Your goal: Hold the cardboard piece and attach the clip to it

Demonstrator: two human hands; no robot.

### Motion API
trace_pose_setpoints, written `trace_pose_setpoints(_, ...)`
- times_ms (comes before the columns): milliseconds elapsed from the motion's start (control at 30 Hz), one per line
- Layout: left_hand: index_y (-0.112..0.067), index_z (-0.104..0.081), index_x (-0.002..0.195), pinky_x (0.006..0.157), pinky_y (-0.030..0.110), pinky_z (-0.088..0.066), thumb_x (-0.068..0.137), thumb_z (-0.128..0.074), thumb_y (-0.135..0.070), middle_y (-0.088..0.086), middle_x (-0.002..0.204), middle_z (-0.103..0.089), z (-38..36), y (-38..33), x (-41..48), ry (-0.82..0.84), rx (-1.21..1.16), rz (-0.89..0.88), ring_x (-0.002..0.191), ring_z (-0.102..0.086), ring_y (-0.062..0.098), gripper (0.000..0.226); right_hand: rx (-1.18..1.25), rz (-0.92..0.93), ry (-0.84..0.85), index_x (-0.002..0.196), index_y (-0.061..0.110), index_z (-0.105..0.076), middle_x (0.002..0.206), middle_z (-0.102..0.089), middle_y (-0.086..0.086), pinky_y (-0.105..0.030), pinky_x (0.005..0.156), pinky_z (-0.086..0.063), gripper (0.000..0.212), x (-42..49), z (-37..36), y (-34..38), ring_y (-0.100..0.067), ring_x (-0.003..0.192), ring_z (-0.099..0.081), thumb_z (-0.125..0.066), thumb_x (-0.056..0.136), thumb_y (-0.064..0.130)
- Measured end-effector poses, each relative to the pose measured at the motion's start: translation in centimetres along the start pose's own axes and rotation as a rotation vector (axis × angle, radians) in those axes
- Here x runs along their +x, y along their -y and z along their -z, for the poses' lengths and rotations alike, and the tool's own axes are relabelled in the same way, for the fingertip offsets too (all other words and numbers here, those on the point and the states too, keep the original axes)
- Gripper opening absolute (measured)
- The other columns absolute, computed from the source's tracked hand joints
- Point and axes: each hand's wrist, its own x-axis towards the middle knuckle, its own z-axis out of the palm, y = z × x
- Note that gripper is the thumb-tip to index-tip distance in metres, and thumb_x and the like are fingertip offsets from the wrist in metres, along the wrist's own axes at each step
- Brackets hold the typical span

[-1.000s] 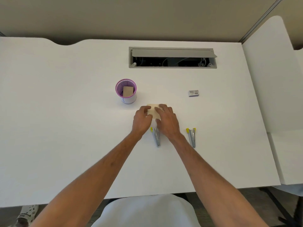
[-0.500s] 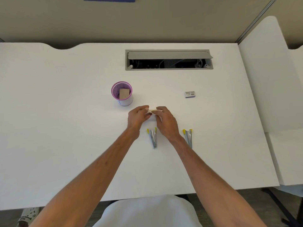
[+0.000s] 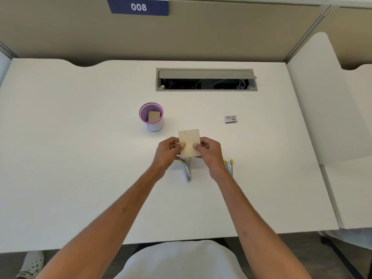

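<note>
A small beige stack of paper cards point(image 3: 189, 139) is lifted above the white desk point(image 3: 80, 158), tilted up toward me. My left hand point(image 3: 168, 153) pinches its lower left edge and my right hand point(image 3: 208, 152) pinches its lower right edge, thumbs on the front. Just below the hands lie two grey staplers with yellow tips: one stapler point(image 3: 186, 170) under the cards, the other stapler point(image 3: 229, 167) partly hidden by my right wrist.
A purple-rimmed white cup point(image 3: 152, 117) with a brown card inside stands left of the cards. A small staple box point(image 3: 230, 119) lies to the right. An open cable hatch point(image 3: 206, 79) is at the desk's back. A neighbouring desk point(image 3: 342, 117) adjoins on the right.
The cards lay flat on the desk under both hands; both hands have picked them up and tilted them upright. The camera view has tipped upward.
</note>
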Motion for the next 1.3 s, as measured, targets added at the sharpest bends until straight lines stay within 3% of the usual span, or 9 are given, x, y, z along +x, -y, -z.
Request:
trace_pose_setpoints(167, -0.008, -0.073, 0.122, 0.070, 0.029, -0.064, 0.105, -0.073, -0.015, 0.029, 0.100, -0.074, 0.3, -0.1, -1.2, 0.006, -0.013, -0.045, 0.091, -0.077, 0.026, 0.018, 0.027, -0.021, 0.060, 0.097, -0.001, -0.072, 0.092, -0.071, -0.011, -0.036, 0.071, -0.066, 0.015, -0.7, 0.9, 0.2, -0.021, 0.089, -0.068, -0.066, 0.104, 0.011)
trace_pose_setpoints(300, -0.012, -0.074, 0.122, 0.070, 0.029, -0.064, 0.105, -0.072, -0.012, 0.018, 0.094, -0.069, 0.7, -0.3, -1.6, 0.009, -0.042, -0.083, 0.091, -0.076, 0.023, 0.017, 0.022, 0.025, 0.176, 0.109, 0.014, -0.073, 0.075, -0.067, 0.005, -0.034, 0.059, -0.063, 0.011, -1.2, 1.5, 0.6, -0.011, 0.075, -0.070, -0.067, 0.103, 0.008)
trace_pose_setpoints(500, -0.018, -0.075, 0.121, 0.079, 0.036, -0.066, 0.105, -0.071, -0.009, 0.015, 0.095, -0.065, 0.6, -0.4, -1.7, 0.049, -0.124, -0.104, 0.095, -0.075, 0.021, 0.019, 0.179, 0.042, 0.186, 0.117, 0.022, -0.070, 0.074, -0.055, 0.000, -0.035, 0.060, -0.058, 0.027, -1.8, 1.5, 0.5, -0.018, 0.078, -0.065, -0.066, 0.098, 0.002)
trace_pose_setpoints(633, -0.015, -0.078, 0.118, 0.085, 0.038, -0.066, 0.107, -0.058, -0.008, 0.011, 0.105, -0.073, 0.7, -0.6, -1.9, 0.132, -0.284, -0.022, 0.097, -0.073, 0.025, 0.024, 0.242, 0.059, 0.167, 0.102, 0.021, -0.075, 0.077, -0.054, -0.002, -0.034, 0.060, -0.057, 0.026, -2.0, 1.4, 0.7, -0.016, 0.075, -0.063, -0.064, 0.098, -0.003)
trace_pose_setpoints(733, -0.010, -0.079, 0.122, 0.086, 0.039, -0.065, 0.107, -0.050, -0.023, 0.013, 0.110, -0.076, 1.0, -0.9, -2.0, 0.197, -0.409, 0.090, 0.098, -0.076, 0.029, 0.034, 0.200, 0.078, 0.152, 0.093, 0.016, -0.075, 0.084, -0.058, -0.009, -0.032, 0.062, -0.057, 0.032, -1.9, 1.4, 0.8, -0.022, 0.081, -0.063, -0.055, 0.097, -0.009)
trace_pose_setpoints(833, -0.005, -0.077, 0.127, 0.085, 0.039, -0.067, 0.106, -0.066, -0.047, 0.015, 0.113, -0.081, 0.9, -1.3, -2.0, 0.210, -0.353, 0.200, 0.098, -0.081, 0.031, 0.048, 0.152, 0.106, 0.150, 0.092, 0.014, -0.077, 0.090, -0.064, -0.012, -0.033, 0.064, -0.060, 0.037, -2.0, 1.3, 0.9, -0.024, 0.082, -0.067, -0.050, 0.099, -0.009)
trace_pose_setpoints(967, 0.001, -0.079, 0.118, 0.083, 0.032, -0.067, 0.101, -0.077, -0.045, 0.015, 0.108, -0.083, 0.7, -0.9, -2.0, 0.233, -0.161, 0.122, 0.089, -0.081, 0.023, 0.049, 0.114, 0.135, 0.146, 0.093, 0.012, -0.079, 0.086, -0.067, -0.011, -0.033, 0.065, -0.062, 0.034, -2.1, 0.9, 0.8, -0.027, 0.079, -0.072, -0.051, 0.098, -0.007)
trace_pose_setpoints(1200, -0.007, -0.080, 0.102, 0.076, 0.028, -0.067, 0.101, -0.080, -0.036, 0.014, 0.093, -0.083, 0.9, -0.5, -2.1, 0.161, -0.154, 0.046, 0.082, -0.081, 0.021, 0.029, 0.230, 0.015, 0.174, 0.111, 0.013, -0.080, 0.095, -0.071, -0.011, -0.035, 0.070, -0.064, 0.027, -2.2, 0.6, 0.2, -0.024, 0.083, -0.073, -0.054, 0.105, 0.009)
trace_pose_setpoints(1300, -0.005, -0.080, 0.106, 0.075, 0.028, -0.067, 0.100, -0.082, -0.037, 0.015, 0.094, -0.084, 0.9, -0.5, -2.1, 0.157, -0.111, 0.022, 0.082, -0.081, 0.021, 0.032, 0.192, -0.009, 0.125, 0.101, 0.009, -0.082, 0.090, -0.077, -0.009, -0.034, 0.069, -0.065, 0.023, -2.3, 0.3, 0.1, -0.023, 0.080, -0.076, -0.071, 0.103, 0.029)
